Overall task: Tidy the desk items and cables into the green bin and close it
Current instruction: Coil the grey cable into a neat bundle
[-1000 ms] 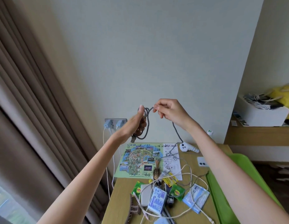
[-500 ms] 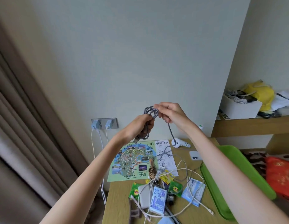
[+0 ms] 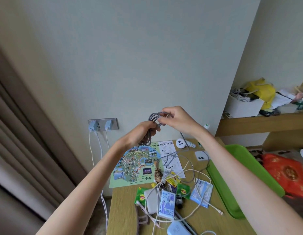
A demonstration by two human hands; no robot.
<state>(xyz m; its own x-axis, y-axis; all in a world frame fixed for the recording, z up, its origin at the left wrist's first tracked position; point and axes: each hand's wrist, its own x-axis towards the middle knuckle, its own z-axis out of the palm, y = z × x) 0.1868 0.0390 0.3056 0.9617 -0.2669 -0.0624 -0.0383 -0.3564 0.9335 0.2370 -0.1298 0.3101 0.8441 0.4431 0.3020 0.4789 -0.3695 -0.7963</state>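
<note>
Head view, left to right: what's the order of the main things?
Curtain → wall socket → left hand → right hand → green bin → red bag. Left out: the cable that both hands hold, and the desk clutter, since they overlap.

Held cable coil (image 3: 154, 117) over map (image 3: 135, 165) at desk's (image 3: 123, 211) far-left corner: left hand (image 3: 140, 133) under, right hand (image 3: 178, 119) on top. Spotted packets (image 3: 167, 205) and cords (image 3: 217, 210) heaped nearer, bin (image 3: 220, 180) along right edge, sockets (image 3: 103, 124) behind on wall.
</note>
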